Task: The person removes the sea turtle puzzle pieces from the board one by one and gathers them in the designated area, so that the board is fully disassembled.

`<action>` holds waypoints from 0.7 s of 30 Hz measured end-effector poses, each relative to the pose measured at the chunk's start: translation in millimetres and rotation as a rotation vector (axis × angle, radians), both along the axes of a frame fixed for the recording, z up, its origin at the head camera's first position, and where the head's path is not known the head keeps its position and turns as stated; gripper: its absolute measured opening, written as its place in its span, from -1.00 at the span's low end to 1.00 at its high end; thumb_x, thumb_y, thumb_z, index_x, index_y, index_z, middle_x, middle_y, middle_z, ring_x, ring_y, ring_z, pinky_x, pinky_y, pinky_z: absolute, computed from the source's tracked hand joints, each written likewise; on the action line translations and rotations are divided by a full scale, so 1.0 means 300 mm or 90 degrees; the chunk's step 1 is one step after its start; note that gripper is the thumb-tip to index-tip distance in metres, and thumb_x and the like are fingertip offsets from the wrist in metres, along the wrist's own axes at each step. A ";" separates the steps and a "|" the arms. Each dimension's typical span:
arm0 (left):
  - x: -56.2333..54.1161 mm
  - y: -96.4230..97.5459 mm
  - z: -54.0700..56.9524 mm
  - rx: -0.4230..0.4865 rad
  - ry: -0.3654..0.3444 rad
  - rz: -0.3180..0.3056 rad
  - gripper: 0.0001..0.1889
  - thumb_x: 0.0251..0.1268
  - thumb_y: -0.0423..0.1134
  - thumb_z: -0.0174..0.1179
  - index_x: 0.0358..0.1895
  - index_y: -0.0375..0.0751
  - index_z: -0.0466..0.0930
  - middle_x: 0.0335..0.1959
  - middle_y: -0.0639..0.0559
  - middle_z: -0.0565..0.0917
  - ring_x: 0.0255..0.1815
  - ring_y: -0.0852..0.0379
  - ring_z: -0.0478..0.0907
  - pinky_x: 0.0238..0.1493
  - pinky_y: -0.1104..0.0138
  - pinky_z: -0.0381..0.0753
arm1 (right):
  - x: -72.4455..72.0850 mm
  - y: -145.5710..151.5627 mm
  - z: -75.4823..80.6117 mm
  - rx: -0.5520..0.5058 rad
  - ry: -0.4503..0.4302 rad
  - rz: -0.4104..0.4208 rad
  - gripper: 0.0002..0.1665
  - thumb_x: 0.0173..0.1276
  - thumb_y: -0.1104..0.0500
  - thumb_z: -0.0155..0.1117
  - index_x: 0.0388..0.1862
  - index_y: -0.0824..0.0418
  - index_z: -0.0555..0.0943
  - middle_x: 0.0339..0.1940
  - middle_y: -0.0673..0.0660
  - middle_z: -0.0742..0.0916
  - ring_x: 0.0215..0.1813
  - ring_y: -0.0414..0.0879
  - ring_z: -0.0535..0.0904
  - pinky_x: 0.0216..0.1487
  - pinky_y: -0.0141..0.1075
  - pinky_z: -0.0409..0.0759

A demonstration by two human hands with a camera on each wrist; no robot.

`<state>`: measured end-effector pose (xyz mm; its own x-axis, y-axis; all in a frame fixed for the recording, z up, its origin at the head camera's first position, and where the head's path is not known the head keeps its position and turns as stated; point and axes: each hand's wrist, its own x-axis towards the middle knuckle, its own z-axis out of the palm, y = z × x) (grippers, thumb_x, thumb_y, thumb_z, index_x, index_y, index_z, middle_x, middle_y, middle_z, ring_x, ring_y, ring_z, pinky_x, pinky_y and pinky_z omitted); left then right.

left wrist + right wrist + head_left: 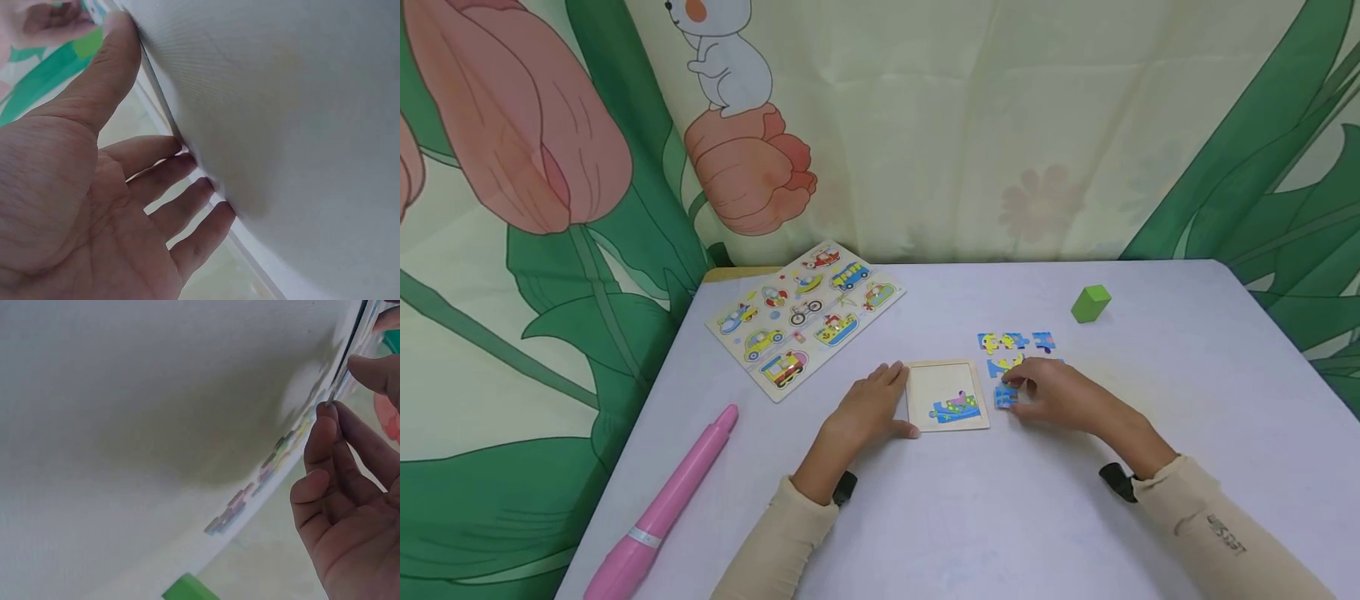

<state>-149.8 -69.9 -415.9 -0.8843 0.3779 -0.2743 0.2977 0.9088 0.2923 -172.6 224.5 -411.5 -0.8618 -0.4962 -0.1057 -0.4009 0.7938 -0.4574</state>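
Note:
A square wooden puzzle tray (936, 383) lies on the table, with a few joined blue, green and pink pieces (957, 408) in its lower right part. My left hand (867, 408) rests along the tray's left side. Its straight fingers and thumb touch the edge, as the left wrist view (119, 181) also shows. To the right of the tray, my right hand (1060, 396) pinches a blue puzzle piece (1004, 397) between thumb and forefinger. In the right wrist view that piece (339, 382) appears as a thin edge. Other loose puzzle pieces (1002, 342) lie just beyond this hand, partly hidden by it.
A vehicle picture board (805, 314) lies at the back left. Along the left side is a long pink tapered stick (679, 479) with a silver band. A green block (1091, 303) stands at the back right. Behind the table (985, 525) hangs a flower-printed curtain (940, 133).

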 end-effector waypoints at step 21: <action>-0.006 -0.002 -0.005 0.000 -0.010 0.004 0.02 0.19 0.05 0.49 0.62 -0.25 0.14 0.64 -0.12 0.16 0.64 -0.09 0.04 0.55 0.05 0.16 | 0.021 -0.118 0.011 -0.020 0.021 0.054 -0.72 0.32 0.32 0.45 0.02 0.29 0.78 -0.12 0.06 0.72 -0.14 -0.09 0.60 -0.12 -0.24 0.64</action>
